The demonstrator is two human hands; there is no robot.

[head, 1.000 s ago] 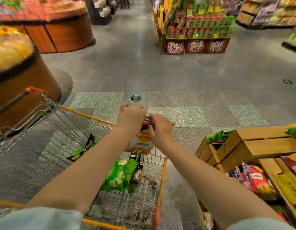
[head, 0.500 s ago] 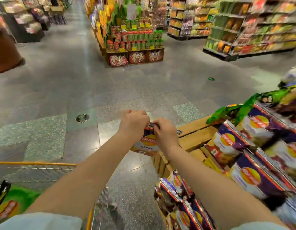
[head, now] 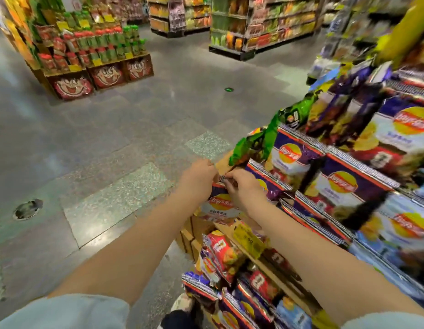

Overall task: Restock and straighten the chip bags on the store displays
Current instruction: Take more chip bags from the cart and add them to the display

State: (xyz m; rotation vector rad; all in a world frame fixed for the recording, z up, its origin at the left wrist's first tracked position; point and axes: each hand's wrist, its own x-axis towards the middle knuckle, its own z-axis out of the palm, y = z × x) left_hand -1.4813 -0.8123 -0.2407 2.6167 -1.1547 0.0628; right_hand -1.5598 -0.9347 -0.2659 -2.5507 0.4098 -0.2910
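A purple and white chip bag (head: 219, 205) hangs upright at the left end of the wooden chip display (head: 224, 163). My left hand (head: 198, 178) grips its top left corner and my right hand (head: 244, 189) pinches its top seal on the right. Just right of the held bag stand rows of matching purple chip bags (head: 341, 184), with a green bag (head: 253, 142) leaning over the top end. On the lower tier sit red chip bags (head: 226, 254) and more purple ones.
A yellow price tag (head: 249, 238) hangs on the display's wooden edge. A stacked display of red and green cans (head: 92, 51) stands on the grey floor at the back left. Store shelves (head: 261, 24) line the back. A round floor drain (head: 28, 208) lies at the left.
The view has swung right, away from the shopping cart, which has left the frame. Both hands have carried the purple bag over to the left end of the chip display.
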